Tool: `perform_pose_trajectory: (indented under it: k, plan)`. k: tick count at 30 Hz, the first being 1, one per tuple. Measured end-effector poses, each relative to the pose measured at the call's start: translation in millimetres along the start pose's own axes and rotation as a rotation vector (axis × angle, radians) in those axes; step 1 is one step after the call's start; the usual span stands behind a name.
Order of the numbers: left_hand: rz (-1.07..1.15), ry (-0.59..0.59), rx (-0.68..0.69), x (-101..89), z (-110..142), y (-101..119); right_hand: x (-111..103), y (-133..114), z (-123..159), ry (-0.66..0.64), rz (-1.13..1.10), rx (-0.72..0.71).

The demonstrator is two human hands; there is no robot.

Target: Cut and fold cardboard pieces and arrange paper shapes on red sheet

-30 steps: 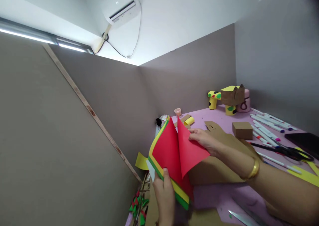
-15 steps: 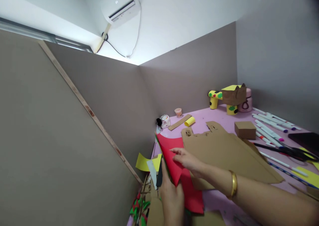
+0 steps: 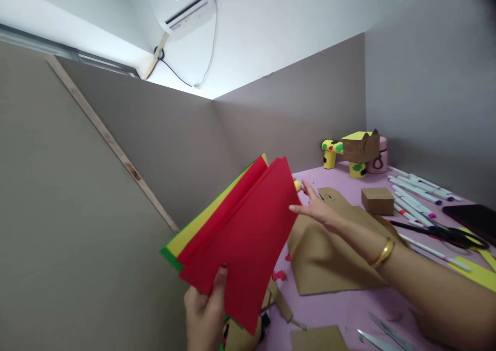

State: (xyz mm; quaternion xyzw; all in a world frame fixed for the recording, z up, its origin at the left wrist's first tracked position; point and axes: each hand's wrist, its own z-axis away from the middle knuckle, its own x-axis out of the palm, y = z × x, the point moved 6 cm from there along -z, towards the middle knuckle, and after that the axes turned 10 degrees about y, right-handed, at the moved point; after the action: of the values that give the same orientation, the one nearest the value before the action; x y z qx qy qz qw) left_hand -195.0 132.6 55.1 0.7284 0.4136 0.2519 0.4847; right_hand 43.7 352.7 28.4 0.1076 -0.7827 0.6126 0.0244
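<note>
My left hand (image 3: 207,309) grips a fanned stack of coloured paper at its lower edge, thumb on top. Red sheets (image 3: 248,248) lie in front, with a yellow sheet (image 3: 209,211) and a green sheet (image 3: 171,258) behind them. The stack is raised and tilted above the table. At its right edge is my right hand (image 3: 320,209), thumb and fingers spread; whether the thumb touches the paper I cannot tell. Beneath the right forearm lies a large cut piece of cardboard (image 3: 333,263). Small red scraps (image 3: 279,275) show beside the stack.
Silver scissor blades (image 3: 382,335) lie at the front edge of view. To the right are a small cardboard box (image 3: 377,202), several markers (image 3: 414,201), black-handled scissors (image 3: 457,235) and a dark flat device (image 3: 470,219). A yellow spotted paper model (image 3: 333,147) stands at the back. Grey partitions (image 3: 290,118) enclose the table.
The paper stack has come up and left in my left hand, now fanned and facing me. My right hand has moved right, off the red sheet's face. The cardboard's near part now looks bent.
</note>
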Motion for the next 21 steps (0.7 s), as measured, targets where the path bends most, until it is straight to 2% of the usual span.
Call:
perform_pose_trajectory:
  k: [1, 3, 6, 8, 10, 12, 14, 17, 21]
  plan:
    - [0.065, -0.008, -0.067, -0.9, -2, 3, -9, -12, -5, -0.026, -0.014, -0.031]
    - [0.189, -0.068, -0.179, 6.3, -5, 3, -21, -33, -9, -0.183, -0.069, -0.081]
    - [0.313, -0.182, -0.292, 32.5, -4, -13, -45, -43, 1, -0.365, -0.061, 0.000]
    - [0.341, -0.252, -0.388, 53.5, 6, -34, -66, -38, 15, -0.354, -0.044, 0.084]
    - [0.334, -0.374, -0.449, 73.7, 23, -53, -83, -25, 33, -0.327, -0.043, 0.212]
    - [0.383, -0.438, -0.491, 85.0, 40, -64, -95, -11, 51, -0.304, -0.039, 0.345]
    - [0.424, -0.478, -0.532, 89.1, 54, -69, -105, -3, 62, -0.231, -0.060, 0.406]
    - [0.414, -0.476, -0.571, 88.0, 64, -70, -115, 6, 68, -0.127, -0.071, 0.456]
    - [0.379, -0.371, -0.559, 88.9, 63, -66, -120, 23, 67, -0.187, -0.065, 0.610]
